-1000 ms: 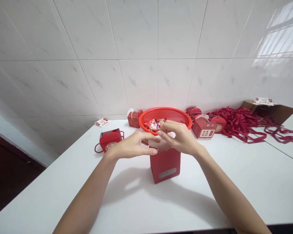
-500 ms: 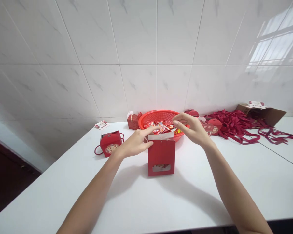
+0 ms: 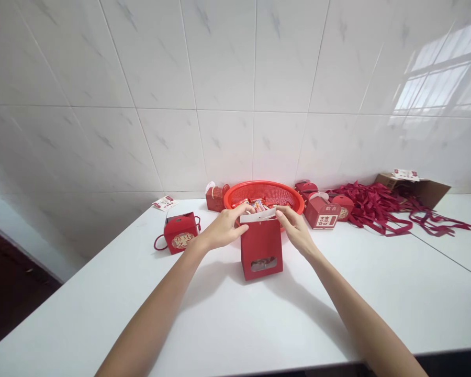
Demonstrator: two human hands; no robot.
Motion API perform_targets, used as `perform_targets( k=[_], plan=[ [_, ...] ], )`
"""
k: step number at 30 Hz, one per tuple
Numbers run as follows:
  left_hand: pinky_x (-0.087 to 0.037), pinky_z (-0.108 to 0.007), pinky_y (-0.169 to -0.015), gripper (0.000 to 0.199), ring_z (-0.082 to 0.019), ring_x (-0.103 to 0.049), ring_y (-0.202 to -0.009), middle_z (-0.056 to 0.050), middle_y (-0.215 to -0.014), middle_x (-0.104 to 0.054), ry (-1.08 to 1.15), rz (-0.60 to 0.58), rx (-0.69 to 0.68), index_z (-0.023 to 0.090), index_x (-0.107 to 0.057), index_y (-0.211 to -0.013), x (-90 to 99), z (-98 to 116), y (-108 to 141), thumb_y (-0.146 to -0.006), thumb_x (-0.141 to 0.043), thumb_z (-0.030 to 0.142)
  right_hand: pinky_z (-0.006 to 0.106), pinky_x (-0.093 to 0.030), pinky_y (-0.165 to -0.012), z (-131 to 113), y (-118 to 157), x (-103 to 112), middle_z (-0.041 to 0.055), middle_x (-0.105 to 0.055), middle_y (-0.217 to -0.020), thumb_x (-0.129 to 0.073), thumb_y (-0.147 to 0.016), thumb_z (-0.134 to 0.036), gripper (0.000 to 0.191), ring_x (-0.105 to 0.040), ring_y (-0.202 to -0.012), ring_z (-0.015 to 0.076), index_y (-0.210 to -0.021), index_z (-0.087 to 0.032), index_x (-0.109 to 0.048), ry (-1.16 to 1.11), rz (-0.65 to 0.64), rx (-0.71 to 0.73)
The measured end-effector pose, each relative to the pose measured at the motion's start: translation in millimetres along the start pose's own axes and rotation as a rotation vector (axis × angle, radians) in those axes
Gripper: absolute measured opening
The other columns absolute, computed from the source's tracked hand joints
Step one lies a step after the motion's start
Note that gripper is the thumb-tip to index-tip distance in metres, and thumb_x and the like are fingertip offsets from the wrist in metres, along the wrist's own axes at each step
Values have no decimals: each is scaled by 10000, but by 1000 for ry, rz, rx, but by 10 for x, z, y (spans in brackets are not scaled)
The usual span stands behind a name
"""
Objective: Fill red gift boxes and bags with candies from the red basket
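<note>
A tall red cardboard box with a rounded clear window (image 3: 261,242) low on its front stands upright on the white surface (image 3: 133,324), in front of the basket. Its white-lined top flap (image 3: 265,214) shows above the front edge. The left hand (image 3: 227,226) is at the upper left corner, thumb and forefinger apart; the right hand (image 3: 297,229) is at the upper right corner, fingers bent close together. Whether either one truly grips the card (or merely touches it), I cannot tell.

Just behind, a round red plastic mesh basket (image 3: 277,191) holds shiny wrapped sweets (image 3: 258,204). To the left sits a small red box with cord handles and a gold-printed emblem (image 3: 180,230). On the right are a red box with a white printed panel (image 3: 322,212), a heap of dark red ribbons (image 3: 359,204) and an open brown cardboard carton (image 3: 429,191).
</note>
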State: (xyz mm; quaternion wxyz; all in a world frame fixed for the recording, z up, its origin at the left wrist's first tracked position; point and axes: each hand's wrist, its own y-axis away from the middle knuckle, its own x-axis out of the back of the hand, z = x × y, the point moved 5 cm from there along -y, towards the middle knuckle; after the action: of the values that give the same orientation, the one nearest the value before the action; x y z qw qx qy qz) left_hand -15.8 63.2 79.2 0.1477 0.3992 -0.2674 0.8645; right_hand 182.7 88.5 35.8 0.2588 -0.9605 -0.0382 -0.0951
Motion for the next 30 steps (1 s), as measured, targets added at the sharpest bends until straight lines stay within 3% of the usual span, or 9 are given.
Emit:
perform_targets(
  k=[4, 9, 13, 18, 23, 27, 30],
  plan=[
    [-515, -329, -807, 329, -201, -648, -934, -48, -1167, -682, 5, 0, -21, 223, -590, -1160, -2, 18, -7, -837, -532, 188, 340, -507, -770, 53, 58, -39, 57, -692, -858, -487, -904, -664, 491, -631, -849, 231, -851, -202, -644, -34, 20, -22],
    [-527, -306, -807, 177, -184, -651, -901, -41, -967, -718, 51, -28, -86, 196, -650, -911, -44, 28, -43, -851, -487, 165, 343, -513, -720, 100, 122, -55, 50, -645, -742, -432, -877, -756, 587, -604, -769, 229, -735, -211, -594, -104, 74, -66],
    [-524, -284, -788, 182, -176, -656, -886, -35, -938, -729, 63, -24, -85, 192, -667, -887, -70, 18, -43, -824, -501, 154, 300, -487, -653, 117, 148, -81, 21, -604, -718, -542, -853, -705, 506, -554, -705, 186, -739, -212, -556, -138, 38, -83],
    [-506, -264, -679, 131, -161, -637, -767, -19, -906, -728, 84, -32, 13, 190, -681, -879, -113, -57, -36, -770, -615, 218, 310, -483, -673, 150, 172, -87, 32, -621, -772, -626, -817, -658, 450, -567, -731, 192, -805, -209, -595, -160, -15, -65],
    [-531, -310, -816, 210, -206, -665, -928, -58, -991, -748, 240, -36, 46, 178, -719, -898, -132, -165, -77, -842, -626, 357, 324, -494, -694, 199, 178, -93, 40, -638, -792, -615, -836, -632, 420, -587, -750, 203, -800, -214, -586, -125, 10, -23],
    [-535, -340, -893, 354, -234, -654, -1064, -85, -1167, -722, 373, -34, 50, 186, -704, -1102, -158, -271, -111, -803, -696, 375, 320, -499, -721, 219, 174, -93, 58, -671, -878, -600, -865, -595, 395, -614, -801, 207, -906, -203, -629, -120, 16, -9],
    [-549, -349, -870, 407, -249, -673, -1025, -89, -1109, -740, 490, -25, 93, 174, -721, -1070, -201, -372, -120, -747, -756, 418, 299, -488, -669, 199, 188, -77, 44, -661, -827, -584, -873, -603, 402, -599, -750, 192, -854, -203, -617, -117, -16, 22]
  ],
)
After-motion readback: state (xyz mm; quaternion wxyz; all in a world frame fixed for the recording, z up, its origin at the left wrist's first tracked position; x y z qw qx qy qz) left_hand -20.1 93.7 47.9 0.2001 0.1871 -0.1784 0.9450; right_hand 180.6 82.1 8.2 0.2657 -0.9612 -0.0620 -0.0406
